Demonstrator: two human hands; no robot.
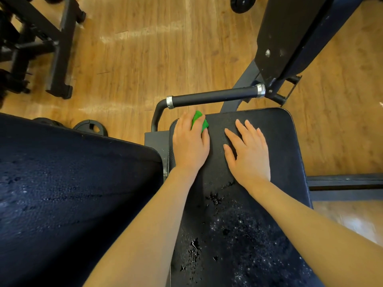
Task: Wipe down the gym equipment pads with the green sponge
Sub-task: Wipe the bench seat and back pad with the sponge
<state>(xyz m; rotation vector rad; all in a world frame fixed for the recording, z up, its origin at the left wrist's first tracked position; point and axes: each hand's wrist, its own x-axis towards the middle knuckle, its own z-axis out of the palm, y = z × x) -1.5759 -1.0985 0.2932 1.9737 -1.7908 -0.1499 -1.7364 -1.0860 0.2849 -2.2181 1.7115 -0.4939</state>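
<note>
Wood-plank floor (145,59), warm honey tone, pale streaks of glare across the boards. Black steel equipment frame (60,48) at upper left, feet on the floor. Dark wheel (241,4) at top edge. Black weight plate (91,128) lying flat on the floor near centre left. Dark metal base rail (344,186) running off to the right

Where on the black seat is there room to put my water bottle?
The seat pad is bare along its right side, between the right hand and the pad's right edge. The far left corner is crowded: the left hand holds the green sponge there. The near end is flaking and cracked.
</note>
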